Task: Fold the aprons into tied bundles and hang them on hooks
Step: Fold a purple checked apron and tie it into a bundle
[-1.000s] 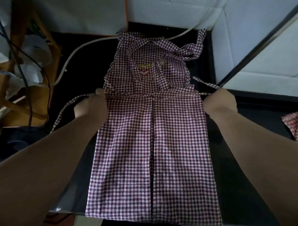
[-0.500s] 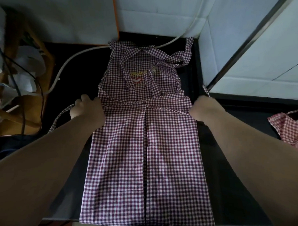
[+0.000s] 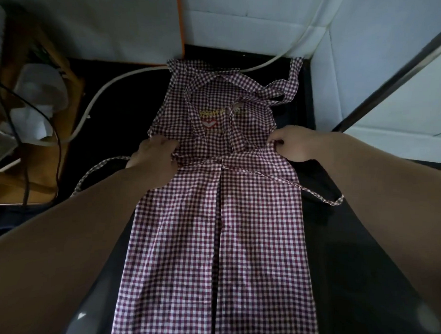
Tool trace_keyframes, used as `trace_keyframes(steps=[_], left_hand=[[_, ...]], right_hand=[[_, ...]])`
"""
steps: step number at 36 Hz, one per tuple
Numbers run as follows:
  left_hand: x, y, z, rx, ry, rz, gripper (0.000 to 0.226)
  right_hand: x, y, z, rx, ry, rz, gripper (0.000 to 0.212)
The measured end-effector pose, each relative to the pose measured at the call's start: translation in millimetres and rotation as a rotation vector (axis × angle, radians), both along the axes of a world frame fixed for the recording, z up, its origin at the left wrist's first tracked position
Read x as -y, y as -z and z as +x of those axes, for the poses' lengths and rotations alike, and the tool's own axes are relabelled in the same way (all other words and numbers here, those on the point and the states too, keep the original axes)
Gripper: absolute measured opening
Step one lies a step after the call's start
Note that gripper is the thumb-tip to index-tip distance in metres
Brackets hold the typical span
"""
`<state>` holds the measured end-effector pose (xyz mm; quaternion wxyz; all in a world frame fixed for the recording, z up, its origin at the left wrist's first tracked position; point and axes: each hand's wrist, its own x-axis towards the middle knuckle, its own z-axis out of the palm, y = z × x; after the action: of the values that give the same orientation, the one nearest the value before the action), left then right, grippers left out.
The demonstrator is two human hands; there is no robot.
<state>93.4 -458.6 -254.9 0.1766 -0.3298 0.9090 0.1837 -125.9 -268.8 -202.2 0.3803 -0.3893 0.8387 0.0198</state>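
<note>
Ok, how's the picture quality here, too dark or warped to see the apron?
Head view: dim overall, with the black table sinking into shadow; the gingham apron is sharp and readable; a small glare spot sits near left; the wide lens enlarges the near forearms.

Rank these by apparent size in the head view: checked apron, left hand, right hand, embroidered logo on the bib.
1. checked apron
2. left hand and right hand, about alike, so not ranked against each other
3. embroidered logo

It seemed a home utility corner: white tiled walls (image 3: 368,59) beyond the right hand (image 3: 294,145), black counter (image 3: 336,258) beneath it, cluttered wooden shelving (image 3: 11,189) beside the left hand (image 3: 154,159).
</note>
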Motion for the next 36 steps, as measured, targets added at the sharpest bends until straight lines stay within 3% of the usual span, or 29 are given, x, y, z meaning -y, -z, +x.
trace_keyframes(steps=[3, 8, 11, 14, 17, 20, 22, 24, 30, 33, 36], left_hand=[[-0.3, -3.7, -1.5, 0.029, -0.004, -0.018, 0.053], [-2.6, -6.7, -1.0, 0.01, -0.025, -0.043, 0.05], [-9.0, -7.6, 5.1, -0.054, -0.078, -0.091, 0.055], [-20.6, -8.5, 22.1, -0.247, -0.105, -0.179, 0.058], [-32.5, -3.9, 39.6, -0.407, 0.032, -0.194, 0.059], [-47.2, -0.5, 45.4, -0.161, 0.115, -0.044, 0.07], [-49.9, 9.4, 45.1, 0.025, 0.196, -0.071, 0.077], [-47.4, 10.7, 39.5, 0.126, 0.235, -0.098, 0.086], [-9.9, 11.7, -0.5, 0.219, 0.181, -0.148, 0.089], [0.1, 1.7, -23.2, 0.263, 0.112, -0.322, 0.088], [-12.7, -14.6, -26.7, 0.095, 0.09, -0.435, 0.07]], right_hand=[[4.6, -7.7, -7.9, -0.04, 0.021, 0.182, 0.016], [12.1, -11.4, -12.5, -0.422, 0.011, 0.148, 0.024], [10.9, -9.2, 5.4, -0.488, 0.068, 0.185, 0.037], [3.0, -5.4, 27.6, -0.423, 0.058, -0.025, 0.033], [-2.6, -5.3, 51.7, -0.065, 0.055, -0.153, 0.029], [-8.8, 2.0, 69.1, 0.104, 0.022, 0.016, 0.032], [-11.6, 17.1, 69.9, 0.078, 0.051, 0.036, 0.065], [-8.3, 26.9, 68.9, 0.032, 0.095, -0.011, 0.074], [27.0, 32.9, 51.6, -0.225, 0.226, -0.169, 0.065], [33.9, 34.5, 55.8, -0.395, 0.211, -0.264, 0.049], [27.0, 38.0, 71.9, -0.464, 0.12, -0.272, 0.043]])
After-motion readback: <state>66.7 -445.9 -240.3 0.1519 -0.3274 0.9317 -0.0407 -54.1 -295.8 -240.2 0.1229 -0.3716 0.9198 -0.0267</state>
